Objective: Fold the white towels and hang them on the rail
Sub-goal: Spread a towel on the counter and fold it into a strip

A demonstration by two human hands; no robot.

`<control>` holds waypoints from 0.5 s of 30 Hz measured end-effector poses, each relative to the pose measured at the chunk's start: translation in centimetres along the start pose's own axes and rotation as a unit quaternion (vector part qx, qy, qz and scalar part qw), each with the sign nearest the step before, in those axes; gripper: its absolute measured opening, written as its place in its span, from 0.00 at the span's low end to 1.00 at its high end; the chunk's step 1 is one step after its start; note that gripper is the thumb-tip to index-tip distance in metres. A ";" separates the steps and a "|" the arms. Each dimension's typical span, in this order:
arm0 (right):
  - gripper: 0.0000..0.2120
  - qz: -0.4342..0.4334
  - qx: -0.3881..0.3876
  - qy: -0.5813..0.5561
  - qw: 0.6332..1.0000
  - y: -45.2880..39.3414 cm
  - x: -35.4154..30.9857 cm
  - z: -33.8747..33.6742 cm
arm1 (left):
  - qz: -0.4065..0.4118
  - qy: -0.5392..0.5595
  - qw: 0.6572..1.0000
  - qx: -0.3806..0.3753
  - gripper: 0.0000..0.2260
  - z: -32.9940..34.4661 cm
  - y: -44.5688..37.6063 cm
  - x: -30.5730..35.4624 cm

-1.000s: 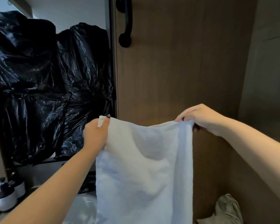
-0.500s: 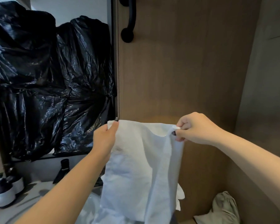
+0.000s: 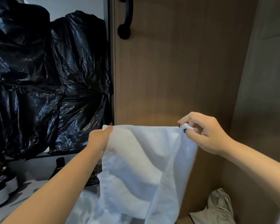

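Two top corners of the white towel (image 3: 141, 159) are pinched by the left hand (image 3: 99, 139) and right hand (image 3: 204, 131), brought closer together than before, so folding is judged begun.

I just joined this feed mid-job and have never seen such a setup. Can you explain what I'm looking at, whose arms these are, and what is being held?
There is no machine. A person wears one camera on the head, looking forward and down at their own bare arms. The left hand and right hand each pinch a top corner of a white towel, which hangs between them before a wooden door. Black bags fill the left side. Dark bottles stand on the counter below.
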State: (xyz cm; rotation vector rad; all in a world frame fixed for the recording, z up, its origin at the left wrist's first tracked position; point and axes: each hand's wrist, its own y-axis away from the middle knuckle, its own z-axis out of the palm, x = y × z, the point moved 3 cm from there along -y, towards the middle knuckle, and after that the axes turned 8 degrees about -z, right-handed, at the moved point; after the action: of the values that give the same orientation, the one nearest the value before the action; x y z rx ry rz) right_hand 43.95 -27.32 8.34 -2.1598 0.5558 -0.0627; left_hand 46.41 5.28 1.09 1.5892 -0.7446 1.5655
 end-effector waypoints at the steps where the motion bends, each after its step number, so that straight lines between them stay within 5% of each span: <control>1: 0.09 -0.028 0.006 -0.014 0.999 0.0 -1.2 0.2 | 0.005 -0.001 1.000 -0.014 0.10 0.5 0.3 0.3; 6: 0.12 -0.185 -0.039 -0.033 0.981 0.1 -6.0 2.5 | 0.045 -0.062 0.993 -0.090 0.12 3.3 2.8 1.7; 10: 0.08 -0.093 -0.065 -0.161 0.980 0.3 -6.6 5.0 | 0.090 -0.120 0.979 -0.139 0.21 4.7 4.8 2.0; 15: 0.07 -0.044 -0.049 -0.169 0.983 -0.6 -5.1 6.0 | 0.099 -0.108 0.962 -0.229 0.27 4.7 6.9 1.7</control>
State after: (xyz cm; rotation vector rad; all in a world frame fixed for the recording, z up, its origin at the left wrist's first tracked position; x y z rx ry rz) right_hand 41.07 -20.38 5.88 -2.2265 0.2712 0.2841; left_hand 43.29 -2.12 3.86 1.3760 -1.3156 1.2409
